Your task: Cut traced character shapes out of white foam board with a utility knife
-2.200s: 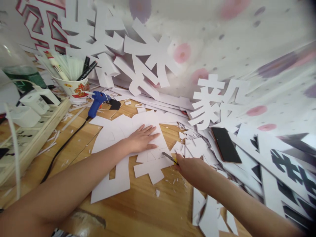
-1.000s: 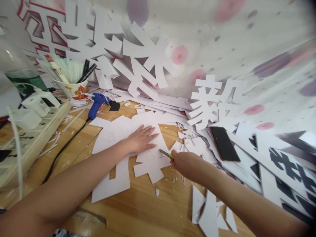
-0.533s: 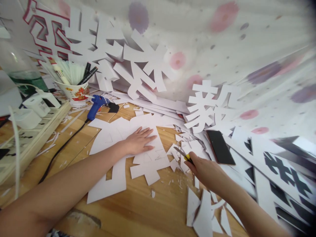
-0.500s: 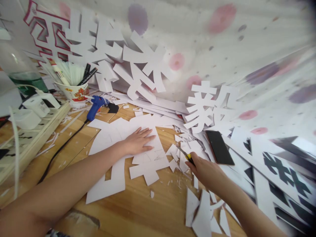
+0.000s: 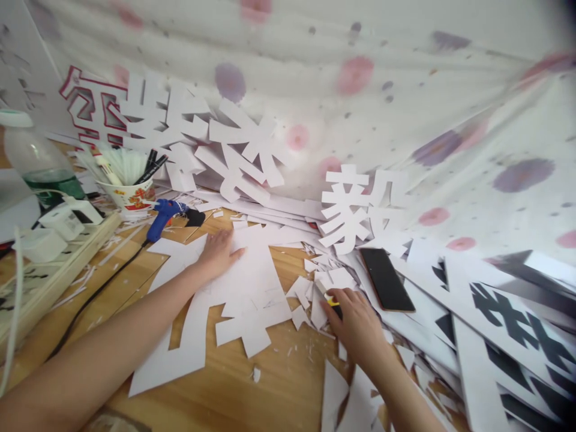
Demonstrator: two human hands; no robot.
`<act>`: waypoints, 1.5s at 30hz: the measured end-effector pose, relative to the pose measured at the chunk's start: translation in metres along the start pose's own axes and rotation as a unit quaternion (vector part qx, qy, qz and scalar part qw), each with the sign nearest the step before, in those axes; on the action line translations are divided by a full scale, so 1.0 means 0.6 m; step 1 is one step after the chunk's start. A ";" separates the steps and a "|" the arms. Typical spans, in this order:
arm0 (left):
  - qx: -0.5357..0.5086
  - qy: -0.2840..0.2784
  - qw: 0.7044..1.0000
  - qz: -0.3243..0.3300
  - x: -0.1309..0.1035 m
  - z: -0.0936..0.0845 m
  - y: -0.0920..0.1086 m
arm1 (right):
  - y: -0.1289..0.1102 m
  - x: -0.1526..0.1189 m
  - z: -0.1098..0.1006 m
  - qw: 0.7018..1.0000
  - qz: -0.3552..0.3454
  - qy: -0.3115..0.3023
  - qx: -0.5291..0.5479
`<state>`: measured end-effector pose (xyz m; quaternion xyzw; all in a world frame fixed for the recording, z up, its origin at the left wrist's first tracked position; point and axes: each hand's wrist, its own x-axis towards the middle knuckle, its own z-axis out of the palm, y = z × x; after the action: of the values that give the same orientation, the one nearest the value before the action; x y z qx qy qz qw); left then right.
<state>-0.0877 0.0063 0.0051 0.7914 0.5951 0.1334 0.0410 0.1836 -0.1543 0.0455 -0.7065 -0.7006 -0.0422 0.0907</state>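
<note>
My left hand [image 5: 219,255] rests on a large white cut-out sheet [image 5: 252,282], near its far edge, with the thumb apart from the fingers. The sheet looks like thin white board, has faint pencil lines and lies flat on the wooden table. My right hand [image 5: 357,321] is closed around a yellow and black utility knife [image 5: 333,303]. Its blade points away and to the left, above small white offcuts [image 5: 300,291]. The knife stays apart from the cut-out sheet, to its right.
Left of the sheet are a blue glue gun [image 5: 162,221], a paper cup [image 5: 130,197] of pens and glue sticks, a power strip [image 5: 85,252] and a bottle [image 5: 45,162]. A phone [image 5: 387,280] lies at right, near stacked boards [image 5: 468,354]. White cut-out characters [image 5: 346,207] lean against the patterned curtain.
The view has tilted up slightly. My left hand has shifted left and toward the sheet's far edge, its fingers less spread. My right hand still holds the knife, turned more palm-down.
</note>
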 end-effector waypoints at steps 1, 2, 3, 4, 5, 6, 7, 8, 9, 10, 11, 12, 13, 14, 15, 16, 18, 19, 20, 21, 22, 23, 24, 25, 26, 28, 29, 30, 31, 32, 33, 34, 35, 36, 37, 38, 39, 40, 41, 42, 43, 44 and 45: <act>-0.011 0.012 1.000 0.007 0.001 -0.003 -0.001 | -0.010 0.003 0.001 0.998 -0.005 -0.011 0.056; -0.027 0.025 0.999 0.011 0.002 -0.008 -0.002 | -0.022 0.007 0.003 0.993 -0.003 -0.032 0.114; -0.046 0.039 0.998 0.011 0.002 -0.013 -0.004 | -0.033 0.010 0.004 0.985 -0.004 -0.057 0.162; -0.065 0.048 0.997 0.008 0.002 -0.018 -0.006 | -0.044 0.012 0.006 0.977 0.000 -0.074 0.198; -0.082 0.053 0.995 0.004 0.002 -0.022 -0.009 | -0.054 0.014 0.007 0.970 0.004 -0.088 0.226; -0.095 0.054 0.994 0.003 0.002 -0.026 -0.011 | -0.062 0.015 0.008 0.963 0.008 -0.100 0.250; -0.104 0.052 0.993 0.005 0.002 -0.030 -0.013 | -0.068 0.015 0.010 0.956 0.014 -0.109 0.271; -0.110 0.048 0.993 0.012 0.003 -0.033 -0.015 | -0.072 0.014 0.011 0.950 0.021 -0.117 0.288; -0.112 0.048 0.992 0.019 0.003 -0.036 -0.015 | -0.074 0.013 0.013 0.945 0.029 -0.125 0.302; -0.113 0.054 0.992 0.024 0.004 -0.039 -0.015 | -0.075 0.011 0.015 0.938 0.038 -0.132 0.318; -0.114 0.067 0.991 0.024 0.005 -0.043 -0.013 | -0.076 0.009 0.016 0.930 0.045 -0.139 0.337; -0.113 0.083 0.990 0.022 0.007 -0.047 -0.012 | -0.076 0.007 0.018 0.920 0.046 -0.149 0.360; -0.111 0.104 0.988 0.020 0.008 -0.053 -0.010 | -0.077 0.005 0.019 0.906 0.044 -0.163 0.389; -0.111 0.123 0.986 0.018 0.008 -0.059 -0.008 | -0.077 0.004 0.020 0.887 0.041 -0.177 0.424; -0.112 0.137 0.984 0.016 0.008 -0.065 -0.006 | -0.079 0.003 0.021 0.866 0.038 -0.190 0.461; -0.113 0.146 0.983 0.015 0.008 -0.071 -0.005 | -0.080 0.003 0.021 0.845 0.038 -0.198 0.496; -0.112 0.153 0.982 0.015 0.006 -0.081 -0.003 | -0.082 0.005 0.020 0.811 0.046 -0.202 0.548; -0.110 0.155 0.982 0.015 0.005 -0.085 -0.002 | -0.083 0.005 0.019 0.803 0.048 -0.197 0.561; -0.109 0.156 0.981 0.017 0.003 -0.087 -0.001 | -0.083 0.005 0.017 0.800 0.045 -0.195 0.566; -0.109 0.159 0.981 0.020 0.002 -0.089 -0.001 | -0.083 0.005 0.015 0.800 0.038 -0.194 0.566; -0.110 0.163 0.980 0.023 0.002 -0.089 0.000 | -0.082 0.005 0.013 0.802 0.032 -0.192 0.565; -0.112 0.168 0.979 0.025 0.001 -0.090 0.001 | -0.082 0.005 0.011 0.802 0.027 -0.190 0.565; -0.114 0.174 0.978 0.026 0.001 -0.090 0.001 | -0.081 0.004 0.009 0.801 0.025 -0.188 0.568; -0.116 0.180 0.976 0.027 0.001 -0.090 0.002 | -0.081 0.004 0.007 0.797 0.028 -0.188 0.573; -0.119 0.184 0.975 0.026 0.001 -0.090 0.002 | -0.081 0.004 0.005 0.790 0.033 -0.189 0.582; -0.121 0.187 0.974 0.025 0.001 -0.090 0.003 | -0.082 0.005 0.001 0.768 0.049 -0.197 0.607; -0.121 0.185 0.975 0.025 0.002 -0.090 0.004 | -0.083 0.006 0.000 0.755 0.058 -0.203 0.621; -0.117 0.182 0.976 0.025 0.001 -0.090 0.005 | -0.083 0.007 -0.002 0.742 0.067 -0.208 0.634; -0.112 0.174 0.978 0.025 0.001 -0.090 0.006 | -0.084 0.007 -0.003 0.733 0.075 -0.212 0.642; -0.105 0.161 0.981 0.026 0.001 -0.089 0.006 | -0.084 0.007 -0.005 0.729 0.081 -0.213 0.646; -0.096 0.141 0.985 0.027 0.000 -0.088 0.006 | -0.084 0.007 -0.005 0.729 0.083 -0.215 0.645; -0.087 0.118 0.989 0.031 0.000 -0.087 0.006 | -0.084 0.006 -0.005 0.733 0.082 -0.214 0.641; -0.077 0.095 0.992 0.036 -0.001 -0.085 0.005 | -0.084 0.004 -0.005 0.739 0.077 -0.212 0.635; -0.068 0.076 0.994 0.044 -0.002 -0.082 0.004 | -0.083 0.003 -0.003 0.748 0.070 -0.207 0.626; -0.060 0.065 0.995 0.051 -0.002 -0.080 0.003 | -0.082 0.002 -0.001 0.759 0.062 -0.198 0.617; -0.055 0.064 0.995 0.056 -0.003 -0.078 0.002 | -0.081 0.001 0.002 0.769 0.055 -0.189 0.608; -0.055 0.070 0.994 0.060 -0.003 -0.077 0.001 | -0.081 0.000 0.005 0.778 0.050 -0.181 0.599; -0.060 0.080 0.993 0.061 -0.003 -0.076 0.001 | -0.080 0.000 0.008 0.785 0.049 -0.174 0.592; -0.070 0.091 0.992 0.059 -0.003 -0.076 0.001 | -0.080 0.000 0.011 0.791 0.053 -0.169 0.585; -0.082 0.100 0.990 0.056 -0.004 -0.077 0.002 | -0.079 0.001 0.014 0.796 0.062 -0.165 0.579; -0.093 0.106 0.989 0.053 -0.004 -0.078 0.003 | -0.080 0.003 0.016 0.799 0.076 -0.164 0.574; -0.104 0.112 0.987 0.051 -0.005 -0.080 0.005 | -0.080 0.004 0.018 0.799 0.094 -0.164 0.571; -0.112 0.117 0.986 0.048 -0.007 -0.082 0.007 | -0.081 0.005 0.020 0.795 0.113 -0.167 0.572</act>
<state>-0.0975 -0.0034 0.0527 0.7883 0.5387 0.2927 0.0530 0.1345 -0.1491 0.0379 -0.5959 -0.5166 0.4955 0.3641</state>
